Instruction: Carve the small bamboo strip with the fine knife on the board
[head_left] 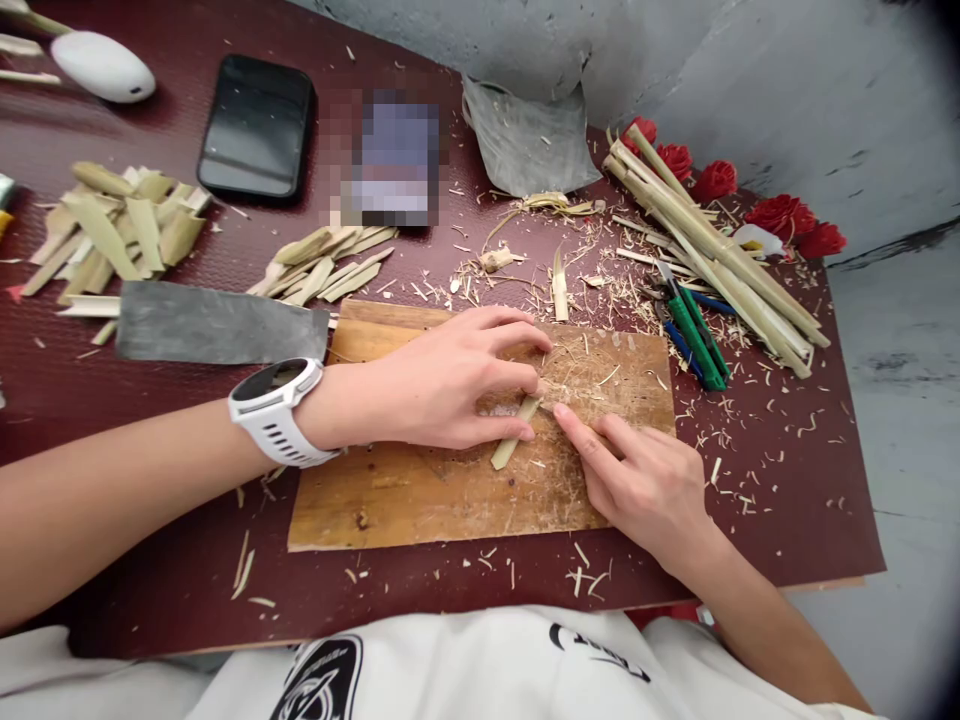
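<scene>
A small pale bamboo strip (514, 436) lies on a scratched wooden board (420, 490) in the middle of the dark red table. My left hand (442, 385), a white watch on its wrist, lies over the strip's upper part, fingers pressing it down and pinching it. My right hand (637, 480) comes in from the right, its fingers closed, with the forefinger tip touching the board just beside the strip's top end. Whether a blade is in that hand is hidden.
A broad cleaver blade (217, 325) lies left of the board. Piles of cut bamboo pieces (112, 225) (330, 265) sit behind it, with a black phone (256, 125). Long bamboo sticks (712, 245), green cutters (697, 335), red paper flowers (780, 215) and shavings lie at the right.
</scene>
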